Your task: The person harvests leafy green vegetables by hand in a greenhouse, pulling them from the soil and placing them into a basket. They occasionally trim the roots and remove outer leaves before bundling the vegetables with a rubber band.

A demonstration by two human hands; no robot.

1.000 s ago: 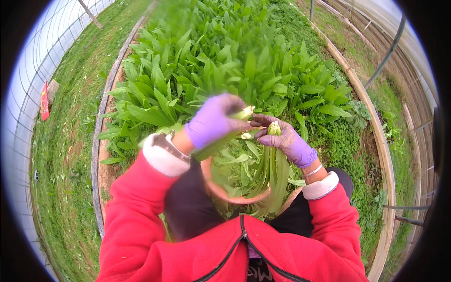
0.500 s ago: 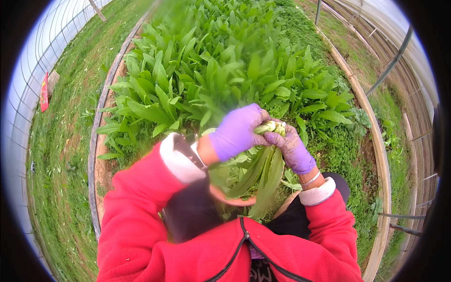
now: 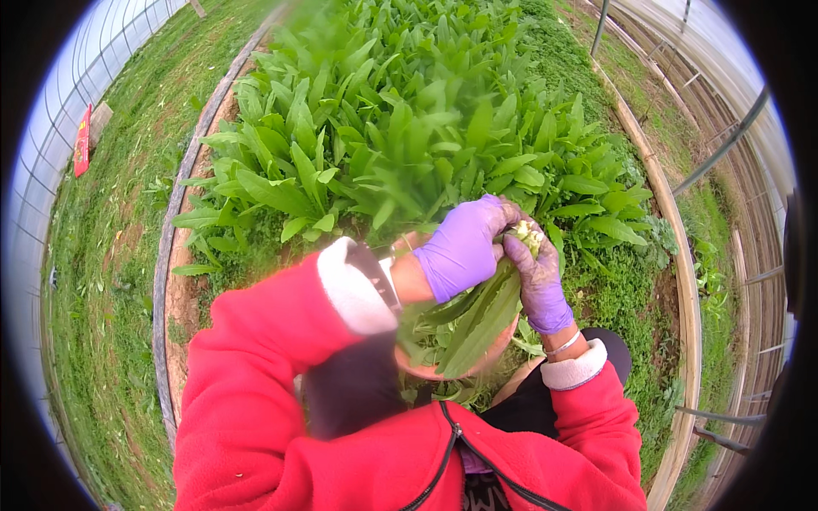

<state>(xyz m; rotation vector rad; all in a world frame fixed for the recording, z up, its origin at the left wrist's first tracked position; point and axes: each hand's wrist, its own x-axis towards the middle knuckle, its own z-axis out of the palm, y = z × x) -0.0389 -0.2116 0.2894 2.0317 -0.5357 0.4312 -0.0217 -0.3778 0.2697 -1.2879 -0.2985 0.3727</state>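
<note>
A bunch of long-leaved greens (image 3: 482, 328) hangs with its leaves downward and its pale cut stem ends (image 3: 528, 235) upward. My left hand (image 3: 464, 247), in a purple glove, is closed on the bunch near the stem ends, its fingers partly hidden behind them. On the other side, my right hand (image 3: 542, 285), in a soiled purple glove, grips the same stems with the thumb in front. Below the hands stands an orange-brown basin (image 3: 430, 372) with loose leaves in it, partly covered by the hanging bunch.
A dense bed of leafy greens (image 3: 400, 128) grows just ahead. Wooden boards edge the bed on the left (image 3: 183, 183) and right (image 3: 673, 221). Metal poles (image 3: 724, 140) rise at the right. A red object (image 3: 83, 140) lies far left by the plastic wall.
Both hands have shifted slightly right and down with the greens. The hanging leaves have swung left over the basin, and the stem ends are tilted more toward me.
</note>
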